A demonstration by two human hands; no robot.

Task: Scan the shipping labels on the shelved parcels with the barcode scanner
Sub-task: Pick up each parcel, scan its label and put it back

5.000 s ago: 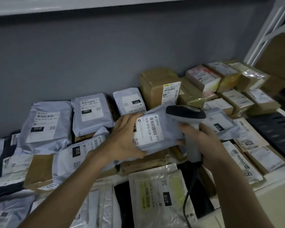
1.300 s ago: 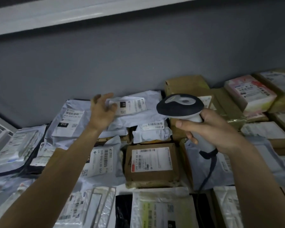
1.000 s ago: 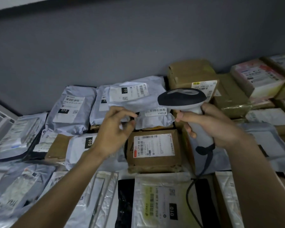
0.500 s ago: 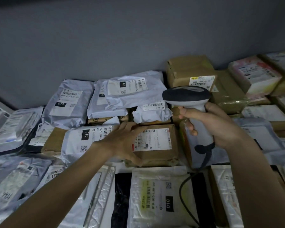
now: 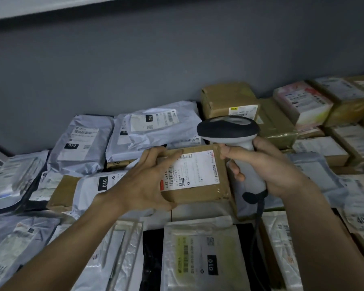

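Observation:
A brown cardboard parcel (image 5: 204,193) with a white shipping label (image 5: 194,170) is lifted and tilted toward me in the middle of the shelf. My left hand (image 5: 147,179) grips its left end, fingers over the top edge and thumb under the bottom. My right hand (image 5: 263,166) holds the handle of a grey and black barcode scanner (image 5: 229,129), whose head sits just above the parcel's right corner. The scanner's black cable (image 5: 257,219) hangs down from the handle.
Grey poly mailers (image 5: 82,141) marked 010 lie at the left and back. Cardboard boxes (image 5: 225,99) stack along the grey wall (image 5: 135,59) to the right. More bagged parcels (image 5: 200,255) cover the front of the shelf.
My left hand moved off the grey mailer at the back, took hold of the brown parcel and raised it toward the scanner. The right hand kept holding the scanner.

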